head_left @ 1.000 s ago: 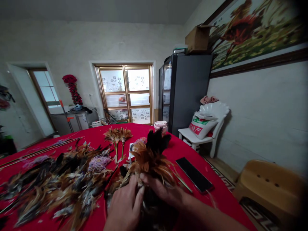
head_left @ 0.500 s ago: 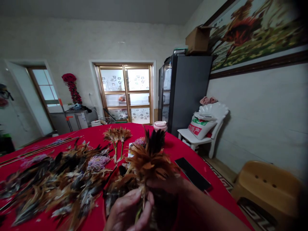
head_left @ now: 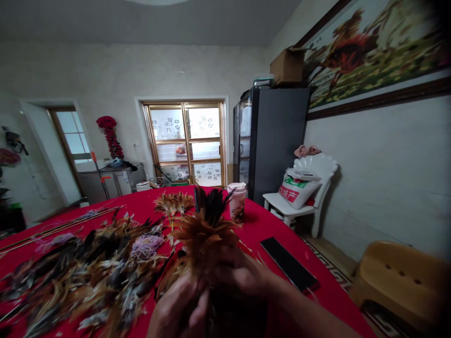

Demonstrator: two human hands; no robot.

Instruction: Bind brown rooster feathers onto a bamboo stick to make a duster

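A bundle of brown and black feathers (head_left: 206,234) stands upright between my hands, its dark tips pointing away from me. My left hand (head_left: 181,300) is closed round the base of the bundle, with thumb and fingers pinched together. From the right side, my right hand (head_left: 241,272) grips the bundle just under the spread brown feathers; its fingertips are partly covered by them. The bundle's lower end is hidden in shadow and by my fingers. Behind it, finished-looking small feather bunches (head_left: 174,203) on stalks lie on the red tablecloth (head_left: 253,239).
Loose feathers (head_left: 95,272) spread over the table's left side, with a tangle of pale purple string (head_left: 147,245) among them. Thin sticks (head_left: 63,227) lie farther back. A lidded cup (head_left: 237,203) and a black phone (head_left: 289,263) are at right. A brown chair (head_left: 398,277) stands beyond the edge.
The feather bundle has shifted left and turned slightly. My right hand has come in closer to my left at its base. The view has tilted up a little, and the cup shows more fully.
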